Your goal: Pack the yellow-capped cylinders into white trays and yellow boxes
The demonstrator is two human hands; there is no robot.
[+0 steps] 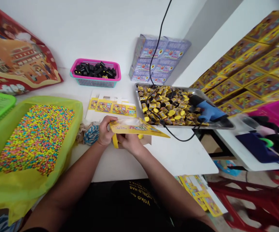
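My left hand (105, 131) and my right hand (129, 143) hold a yellow printed cardboard carton (139, 126) between them, above a white table (178, 154). Its flap hangs down below my left hand. Just beyond my hands lies a flat printed yellow card blank (111, 108). To my left, a yellow-green plastic liner (75, 111) holds a heap of multicoloured candy beads (34, 140). A crumpled blue-and-white cloth (91, 134) lies beside my left wrist. To the right, a metal tray (139, 96) holds many small yellow tubes (164, 108).
A blue glue gun (208, 111) rests on the tray, its black cable trailing across it. A pink basket (95, 61) holds black cylinders. Stacked purple boxes (158, 58) stand behind, yellow cartons (255, 71) are piled right, and red stools (250, 199) stand on the floor.
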